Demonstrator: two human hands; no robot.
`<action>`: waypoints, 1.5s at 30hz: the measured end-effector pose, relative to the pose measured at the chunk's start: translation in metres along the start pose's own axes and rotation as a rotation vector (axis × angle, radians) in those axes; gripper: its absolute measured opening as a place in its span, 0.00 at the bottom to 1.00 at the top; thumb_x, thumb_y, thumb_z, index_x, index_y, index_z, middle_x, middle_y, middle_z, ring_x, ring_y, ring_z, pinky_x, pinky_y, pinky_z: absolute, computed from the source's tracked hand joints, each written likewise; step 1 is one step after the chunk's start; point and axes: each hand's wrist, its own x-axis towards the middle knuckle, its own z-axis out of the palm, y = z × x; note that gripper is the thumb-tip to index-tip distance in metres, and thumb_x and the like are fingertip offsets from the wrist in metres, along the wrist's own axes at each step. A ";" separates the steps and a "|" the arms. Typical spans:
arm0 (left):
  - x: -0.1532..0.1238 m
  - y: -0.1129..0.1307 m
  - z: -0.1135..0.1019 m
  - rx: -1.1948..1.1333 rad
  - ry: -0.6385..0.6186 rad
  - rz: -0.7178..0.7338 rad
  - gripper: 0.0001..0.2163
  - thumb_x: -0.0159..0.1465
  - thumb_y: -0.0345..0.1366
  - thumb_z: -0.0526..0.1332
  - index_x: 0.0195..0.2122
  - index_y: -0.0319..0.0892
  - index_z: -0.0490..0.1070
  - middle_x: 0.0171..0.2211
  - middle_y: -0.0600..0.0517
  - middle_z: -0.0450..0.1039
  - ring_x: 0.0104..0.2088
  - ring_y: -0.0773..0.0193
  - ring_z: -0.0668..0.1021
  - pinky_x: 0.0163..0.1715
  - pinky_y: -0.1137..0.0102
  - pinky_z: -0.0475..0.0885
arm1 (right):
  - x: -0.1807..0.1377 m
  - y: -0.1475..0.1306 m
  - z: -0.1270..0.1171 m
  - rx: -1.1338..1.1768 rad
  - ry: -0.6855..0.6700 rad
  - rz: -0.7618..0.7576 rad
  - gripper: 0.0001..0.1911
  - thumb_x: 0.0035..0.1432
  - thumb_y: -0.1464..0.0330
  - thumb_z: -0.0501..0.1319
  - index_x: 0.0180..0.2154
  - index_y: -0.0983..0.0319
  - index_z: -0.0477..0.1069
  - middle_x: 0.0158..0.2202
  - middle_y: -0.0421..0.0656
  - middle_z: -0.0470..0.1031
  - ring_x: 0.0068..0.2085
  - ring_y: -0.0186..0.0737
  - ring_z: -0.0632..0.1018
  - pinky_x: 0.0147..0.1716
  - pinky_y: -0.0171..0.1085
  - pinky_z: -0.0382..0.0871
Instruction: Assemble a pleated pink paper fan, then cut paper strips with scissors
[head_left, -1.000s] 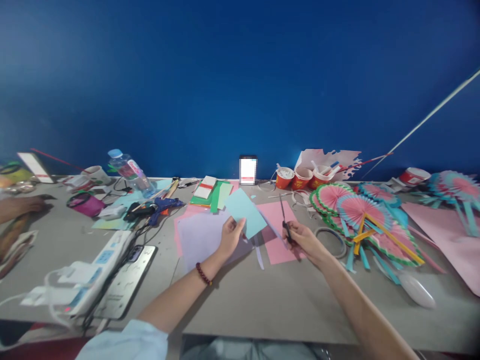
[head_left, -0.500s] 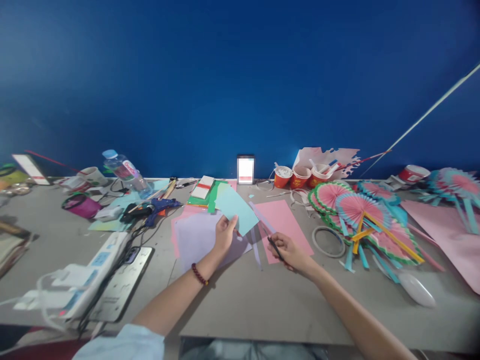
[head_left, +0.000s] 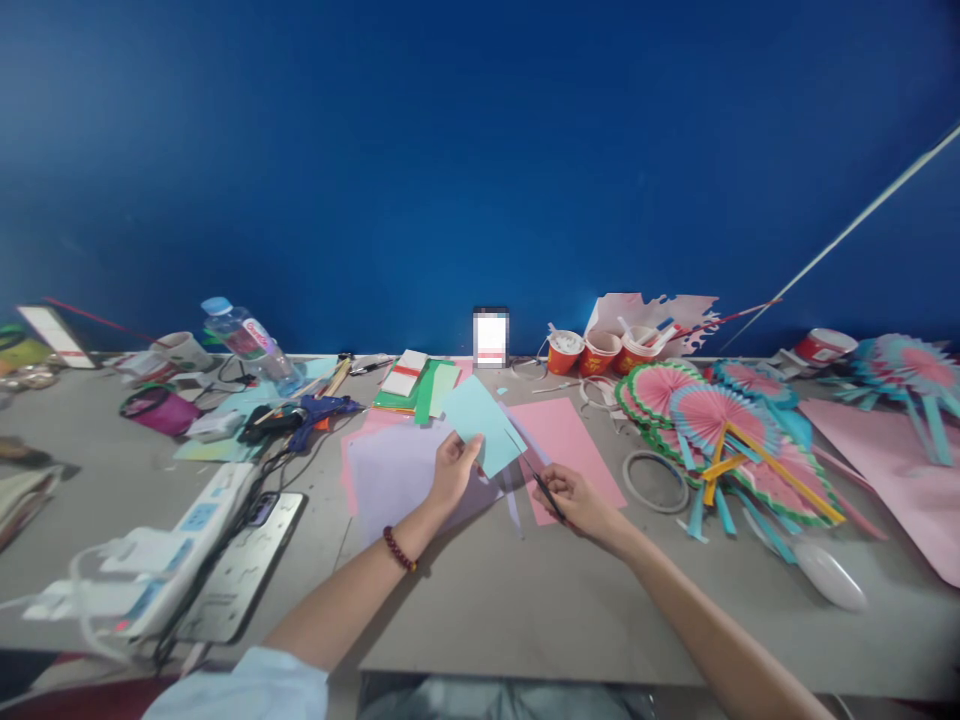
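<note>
My left hand (head_left: 456, 468) pinches the lower left edge of a light blue sheet of paper (head_left: 480, 422), held up over the table. A slit runs into the sheet near its right edge. In my right hand (head_left: 571, 492) is a pair of dark-handled scissors (head_left: 550, 496), its tip at the sheet's lower right corner. Whether the blades are apart is too small to tell. A lilac sheet (head_left: 397, 470) lies beneath my left hand, and a pink sheet (head_left: 577, 450) lies behind and under my right hand. A thin lilac strip (head_left: 513, 505) lies between them.
Pink and blue folded paper fans (head_left: 724, 420) and a tape roll (head_left: 655, 482) lie on the right. Red paper cups (head_left: 601, 353) and a lit phone (head_left: 491, 340) stand at the back. Leftward are a power strip (head_left: 196, 545), a phone (head_left: 244, 570), a glue gun (head_left: 315, 415) and a bottle (head_left: 251, 345).
The light blue sheet has shifted slightly right and down towards the scissors. A slit now shows near its right edge. Both hands keep their holds.
</note>
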 end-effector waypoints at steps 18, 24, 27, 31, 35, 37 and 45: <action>-0.001 0.005 0.003 -0.002 0.004 -0.015 0.16 0.51 0.49 0.67 0.25 0.41 0.69 0.15 0.58 0.66 0.13 0.71 0.67 0.14 0.73 0.64 | -0.001 -0.005 0.000 0.037 -0.005 0.012 0.22 0.47 0.49 0.64 0.28 0.60 0.62 0.18 0.31 0.61 0.17 0.26 0.59 0.16 0.28 0.49; -0.002 0.005 0.002 0.019 0.003 0.001 0.16 0.53 0.49 0.66 0.26 0.41 0.68 0.15 0.59 0.66 0.13 0.70 0.68 0.14 0.74 0.64 | -0.001 -0.003 -0.001 0.035 -0.002 0.012 0.21 0.48 0.50 0.64 0.27 0.59 0.60 0.18 0.31 0.61 0.17 0.26 0.59 0.15 0.28 0.49; -0.001 0.003 0.001 0.014 -0.008 -0.002 0.15 0.53 0.48 0.66 0.26 0.41 0.69 0.15 0.58 0.66 0.13 0.70 0.68 0.14 0.73 0.64 | -0.002 -0.004 -0.001 0.021 -0.005 0.009 0.20 0.49 0.51 0.64 0.27 0.59 0.61 0.18 0.32 0.62 0.17 0.26 0.59 0.14 0.29 0.49; 0.000 0.002 0.001 -0.003 -0.011 -0.002 0.15 0.53 0.48 0.66 0.26 0.41 0.69 0.16 0.57 0.67 0.13 0.70 0.68 0.14 0.73 0.64 | -0.003 -0.008 -0.001 0.036 -0.005 0.024 0.20 0.47 0.52 0.65 0.27 0.59 0.61 0.18 0.33 0.62 0.16 0.27 0.59 0.14 0.29 0.48; 0.001 0.001 0.001 -0.005 -0.005 0.004 0.16 0.53 0.49 0.66 0.26 0.41 0.69 0.17 0.58 0.67 0.13 0.71 0.68 0.14 0.74 0.64 | -0.005 -0.011 0.000 0.030 0.009 0.039 0.19 0.48 0.53 0.64 0.27 0.59 0.61 0.18 0.33 0.62 0.16 0.26 0.58 0.13 0.29 0.46; 0.000 0.001 0.001 0.000 -0.015 0.005 0.16 0.53 0.49 0.66 0.26 0.41 0.69 0.16 0.58 0.67 0.13 0.71 0.68 0.15 0.74 0.64 | -0.005 -0.012 0.000 0.029 0.008 0.040 0.19 0.49 0.53 0.64 0.27 0.59 0.62 0.18 0.33 0.62 0.16 0.26 0.58 0.13 0.28 0.46; -0.001 0.001 0.001 0.022 -0.020 0.013 0.17 0.53 0.50 0.65 0.27 0.40 0.68 0.15 0.59 0.66 0.13 0.70 0.69 0.15 0.74 0.65 | 0.000 -0.002 -0.001 0.029 -0.006 0.013 0.20 0.49 0.52 0.64 0.28 0.60 0.62 0.18 0.32 0.61 0.18 0.26 0.59 0.15 0.29 0.49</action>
